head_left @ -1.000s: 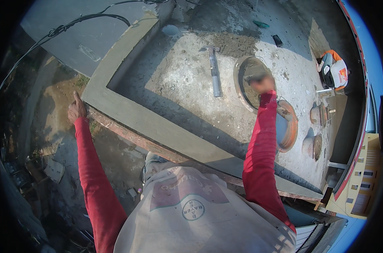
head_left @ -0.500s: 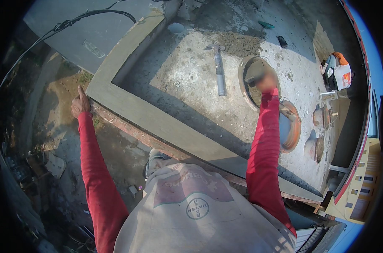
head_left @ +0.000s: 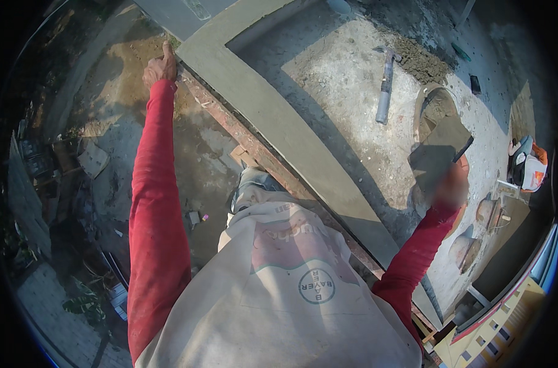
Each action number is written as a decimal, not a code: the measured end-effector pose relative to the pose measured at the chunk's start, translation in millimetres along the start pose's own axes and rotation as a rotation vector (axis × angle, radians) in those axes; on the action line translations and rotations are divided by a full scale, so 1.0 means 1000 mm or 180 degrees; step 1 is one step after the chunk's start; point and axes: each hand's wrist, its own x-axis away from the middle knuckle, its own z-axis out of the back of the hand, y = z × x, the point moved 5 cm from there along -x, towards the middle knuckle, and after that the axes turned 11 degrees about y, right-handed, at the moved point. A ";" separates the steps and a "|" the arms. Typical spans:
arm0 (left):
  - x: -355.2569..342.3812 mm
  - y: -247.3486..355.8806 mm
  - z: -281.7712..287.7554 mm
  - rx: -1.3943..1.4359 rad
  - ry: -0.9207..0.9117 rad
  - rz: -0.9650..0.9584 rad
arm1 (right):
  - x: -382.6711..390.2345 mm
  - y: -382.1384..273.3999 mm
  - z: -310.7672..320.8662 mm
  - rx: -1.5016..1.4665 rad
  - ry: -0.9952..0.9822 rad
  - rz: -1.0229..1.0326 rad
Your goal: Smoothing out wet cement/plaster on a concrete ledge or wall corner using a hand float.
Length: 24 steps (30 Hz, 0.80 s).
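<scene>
My right hand (head_left: 452, 185), blurred, is closed on a trowel (head_left: 437, 153) with a broad grey blade. The blade is tilted and hangs over the near side of a round basin (head_left: 419, 116) that has grey mortar in it. My left hand (head_left: 161, 65) is beside the outer corner of a smooth grey mortar ledge (head_left: 291, 116). One digit points up along the edge and the others bend downward, partly hidden; nothing shows in that hand. Beyond the ledge, a hammer (head_left: 386, 86) lies on the rough slab.
A mortar heap (head_left: 423, 60) lies behind the basin. Two clay pots (head_left: 465, 251) stand at the right, with a white and orange bag (head_left: 532, 168) farther back. A reddish board (head_left: 230, 126) runs along the ledge's outer side, above lower ground (head_left: 199, 162).
My right hand has drawn the trowel up out of the basin and nearer to me; its blade now shows. My left hand stays at the ledge corner. The whole view has shifted.
</scene>
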 end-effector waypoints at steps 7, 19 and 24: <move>0.008 0.004 0.007 0.0152 0.0097 -0.0010 | 0.071 0.007 -0.187 0.3161 -0.1774 0.1279; 0.010 -0.001 0.000 0.0286 0.0124 -0.0274 | 0.054 0.038 -0.278 0.3738 -0.2438 0.2519; 0.014 0.003 0.005 0.0367 0.0146 -0.0328 | 0.043 0.049 -0.303 0.3662 -0.2579 0.2726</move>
